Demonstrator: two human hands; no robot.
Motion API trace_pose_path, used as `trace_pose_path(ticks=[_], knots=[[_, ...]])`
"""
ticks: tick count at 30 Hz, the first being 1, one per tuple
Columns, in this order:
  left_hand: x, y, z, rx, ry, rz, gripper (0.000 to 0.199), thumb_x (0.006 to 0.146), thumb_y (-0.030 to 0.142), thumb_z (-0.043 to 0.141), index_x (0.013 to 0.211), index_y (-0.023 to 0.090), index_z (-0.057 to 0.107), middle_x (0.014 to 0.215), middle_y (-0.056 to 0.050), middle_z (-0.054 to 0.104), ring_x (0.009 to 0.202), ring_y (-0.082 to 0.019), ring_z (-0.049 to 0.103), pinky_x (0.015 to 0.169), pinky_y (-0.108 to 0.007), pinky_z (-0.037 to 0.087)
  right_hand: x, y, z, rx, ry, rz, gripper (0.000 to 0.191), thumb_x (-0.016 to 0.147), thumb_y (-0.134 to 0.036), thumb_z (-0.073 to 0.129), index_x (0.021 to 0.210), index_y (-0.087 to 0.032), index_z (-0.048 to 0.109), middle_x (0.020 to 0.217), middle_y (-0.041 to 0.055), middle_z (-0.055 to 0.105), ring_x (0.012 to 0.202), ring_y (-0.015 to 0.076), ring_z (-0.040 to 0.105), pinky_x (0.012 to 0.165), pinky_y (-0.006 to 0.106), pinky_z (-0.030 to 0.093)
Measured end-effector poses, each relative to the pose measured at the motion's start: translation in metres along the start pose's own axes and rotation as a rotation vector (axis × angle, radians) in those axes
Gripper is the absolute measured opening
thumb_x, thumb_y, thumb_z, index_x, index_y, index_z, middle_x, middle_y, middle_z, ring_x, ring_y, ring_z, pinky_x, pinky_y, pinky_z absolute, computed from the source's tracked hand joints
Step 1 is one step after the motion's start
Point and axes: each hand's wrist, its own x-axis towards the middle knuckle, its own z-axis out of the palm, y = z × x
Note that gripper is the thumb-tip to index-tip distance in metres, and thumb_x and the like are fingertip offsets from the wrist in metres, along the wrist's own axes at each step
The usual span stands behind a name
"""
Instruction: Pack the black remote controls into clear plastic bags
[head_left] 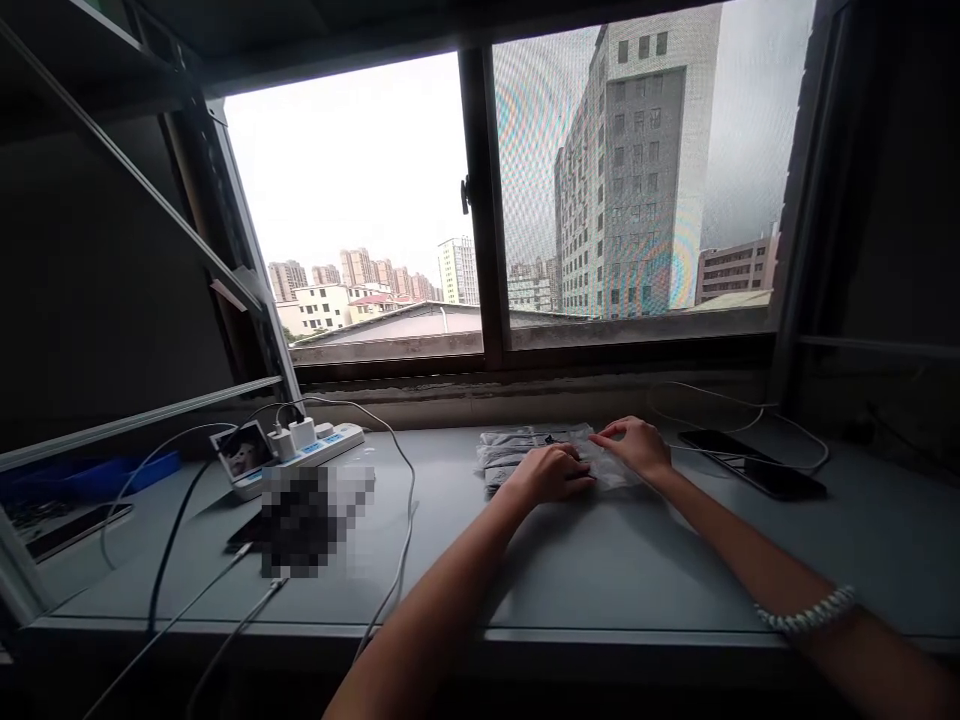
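Note:
A clear plastic bag [501,448] with grey, folded-looking contents lies flat on the desk below the window. What exactly is inside cannot be made out. My left hand [549,474] rests over the middle of the bag, its fingers bent and closed on it. Between thumb and fingertips, my right hand [639,446] pinches the bag's clear edge at its right end. A pale coiled band circles my right wrist. Part of the bag is hidden behind my left hand.
A dark phone [754,464] lies on the right with a white cable across it. At left stand a white power strip [300,458] with plugs, a small photo-like card [244,452], a blurred-out item and several cables. Blue trays [154,470] sit beyond the metal shelf frame.

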Motion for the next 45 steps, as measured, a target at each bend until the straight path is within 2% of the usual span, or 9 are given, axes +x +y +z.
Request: trace_pose_path(ticks=[9,14,19,23,26,29,32,37,45], knots=[[0.0,0.005,-0.012,0.031,-0.021,-0.002,0.024,0.081,0.04,0.057,0.088,0.022,0.071,0.095,-0.001,0.066,0.077,-0.014,0.06,0.06,-0.02,0.039,0.003,0.006,0.006,-0.031,-0.015,-0.008,0.03,0.07,-0.051,0.059,0.071,-0.023,0.071,0.099,0.0038,0.066,0.088,0.0237,0.061,0.065,0.028,0.041],[0.001,0.006,-0.014,0.024,-0.029,-0.026,0.027,0.08,0.043,0.057,0.078,0.02,0.071,0.091,-0.001,0.067,0.075,-0.014,0.06,0.059,-0.02,0.039,0.007,0.01,0.01,-0.037,-0.024,0.002,0.03,0.08,-0.043,0.05,0.079,-0.022,0.072,0.101,0.0046,0.066,0.09,0.0234,0.06,0.068,0.028,0.041],[0.001,0.009,-0.016,0.054,-0.047,-0.05,0.029,0.079,0.044,0.057,0.073,0.019,0.07,0.085,-0.002,0.066,0.071,-0.015,0.06,0.058,-0.022,0.038,0.007,0.01,0.01,-0.011,-0.04,0.0,0.03,0.083,-0.035,0.045,0.084,-0.022,0.073,0.102,0.0056,0.065,0.081,0.0196,0.061,0.068,0.027,0.04],[-0.001,0.013,-0.014,0.091,0.013,-0.128,0.033,0.081,0.049,0.053,0.086,0.021,0.07,0.092,-0.003,0.065,0.081,-0.018,0.061,0.066,-0.024,0.042,0.006,0.007,0.007,0.0,-0.055,0.011,0.031,0.084,-0.029,0.042,0.09,-0.021,0.072,0.105,0.0065,0.064,0.083,0.0195,0.06,0.069,0.026,0.04],[-0.001,0.014,-0.009,0.178,0.089,-0.281,0.047,0.085,0.055,0.04,0.106,0.019,0.063,0.103,-0.008,0.061,0.089,-0.022,0.06,0.071,-0.028,0.045,0.005,0.003,0.005,0.013,-0.065,0.036,0.033,0.084,-0.026,0.04,0.093,-0.021,0.071,0.107,0.0066,0.063,0.088,0.0202,0.059,0.071,0.026,0.04],[-0.002,0.014,-0.007,0.251,0.029,-0.377,0.055,0.086,0.058,0.034,0.102,0.015,0.064,0.107,-0.012,0.058,0.088,-0.025,0.06,0.07,-0.032,0.046,0.004,0.0,0.003,0.037,-0.049,0.041,0.035,0.085,-0.027,0.038,0.093,-0.021,0.071,0.104,0.0072,0.064,0.089,0.0202,0.059,0.072,0.026,0.04],[-0.002,0.016,-0.008,0.272,-0.033,-0.344,0.055,0.085,0.059,0.034,0.091,0.015,0.068,0.106,-0.012,0.059,0.089,-0.026,0.06,0.074,-0.034,0.046,0.004,-0.002,0.001,0.054,-0.042,0.047,0.037,0.087,-0.03,0.036,0.091,-0.02,0.071,0.101,0.0075,0.064,0.083,0.0186,0.06,0.072,0.025,0.04],[-0.002,0.02,-0.008,0.234,-0.036,-0.298,0.062,0.077,0.07,0.038,0.091,0.017,0.068,0.106,-0.011,0.058,0.096,-0.026,0.057,0.078,-0.033,0.045,0.004,-0.002,0.002,0.055,-0.062,0.046,0.033,0.083,-0.032,0.041,0.089,-0.02,0.072,0.104,0.0068,0.064,0.069,0.0144,0.061,0.068,0.024,0.04],[0.001,0.023,0.004,0.187,-0.024,-0.345,0.063,0.083,0.063,0.034,0.111,0.012,0.059,0.114,-0.015,0.055,0.108,-0.029,0.051,0.084,-0.037,0.045,0.006,0.004,0.006,0.033,-0.022,0.023,0.031,0.083,-0.033,0.044,0.087,-0.023,0.073,0.105,0.0055,0.064,0.09,0.0208,0.06,0.07,0.026,0.04]])
